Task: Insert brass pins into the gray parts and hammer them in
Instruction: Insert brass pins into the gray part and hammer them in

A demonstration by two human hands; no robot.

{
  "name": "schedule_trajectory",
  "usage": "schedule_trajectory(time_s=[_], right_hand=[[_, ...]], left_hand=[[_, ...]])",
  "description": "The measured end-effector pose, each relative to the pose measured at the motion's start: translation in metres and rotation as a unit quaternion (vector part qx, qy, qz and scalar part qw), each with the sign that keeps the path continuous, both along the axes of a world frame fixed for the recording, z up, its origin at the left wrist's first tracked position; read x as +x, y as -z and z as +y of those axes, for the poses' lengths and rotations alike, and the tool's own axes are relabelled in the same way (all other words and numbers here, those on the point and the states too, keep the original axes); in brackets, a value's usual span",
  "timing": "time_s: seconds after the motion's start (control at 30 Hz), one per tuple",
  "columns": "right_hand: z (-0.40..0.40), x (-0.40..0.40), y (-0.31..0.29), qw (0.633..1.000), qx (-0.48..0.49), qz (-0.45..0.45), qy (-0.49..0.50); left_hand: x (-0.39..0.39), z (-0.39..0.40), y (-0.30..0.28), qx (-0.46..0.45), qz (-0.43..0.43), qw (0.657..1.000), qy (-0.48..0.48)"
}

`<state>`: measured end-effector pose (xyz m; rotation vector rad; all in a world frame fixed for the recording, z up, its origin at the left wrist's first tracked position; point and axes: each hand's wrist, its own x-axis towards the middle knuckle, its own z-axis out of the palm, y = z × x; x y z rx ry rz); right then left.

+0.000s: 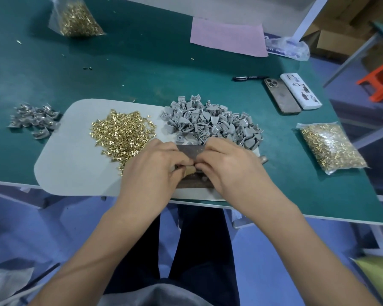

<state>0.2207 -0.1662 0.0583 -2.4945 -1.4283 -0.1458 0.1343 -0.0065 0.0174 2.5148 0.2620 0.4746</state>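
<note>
Green worktop (142, 69) carries a gray mat (75, 164). Gray parts (212, 122) heaped at 1 o'clock of the hands, brass pins (122, 133) at 11 o'clock. Left hand (155, 166) and right hand (226, 166) meet over a dark block (195, 183), fingers (184, 161) curled, pinching something small; identity cannot be told.

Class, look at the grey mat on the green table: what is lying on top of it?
On the grey mat lie loose brass pins, a heap of gray parts and a dark block under both hands. What the fingertips pinch is hidden.
</note>
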Motion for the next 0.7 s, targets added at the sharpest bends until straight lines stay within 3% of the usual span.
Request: schedule_trajectory(time_s=[0.17, 0.47, 0.57, 0.63, 0.7], right_hand=[[-0.007, -0.007, 0.021, 0.987, 0.124, 0.096, 0.038], [-0.004, -0.007, 0.022, 0.979, 0.137, 0.119, 0.089], [-0.016, -0.011, 0.022, 0.965, 0.2, 0.138, 0.096], [-0.038, -0.008, 0.025, 0.939, 0.246, 0.144, 0.194], [-0.068, -0.004, 0.031, 0.915, 0.2, 0.107, 0.335]], left_hand=[[0.0, -0.001, -0.001, -0.001, -0.012, 1.0, 0.0], [0.0, -0.001, -0.003, 0.013, -0.01, 1.0, 0.01], [0.0, -0.001, -0.005, 0.023, -0.015, 1.0, 0.008], [-0.001, -0.002, -0.005, 0.015, -0.014, 1.0, 0.008], [-0.001, -0.003, -0.005, 0.012, -0.013, 1.0, 0.011]])
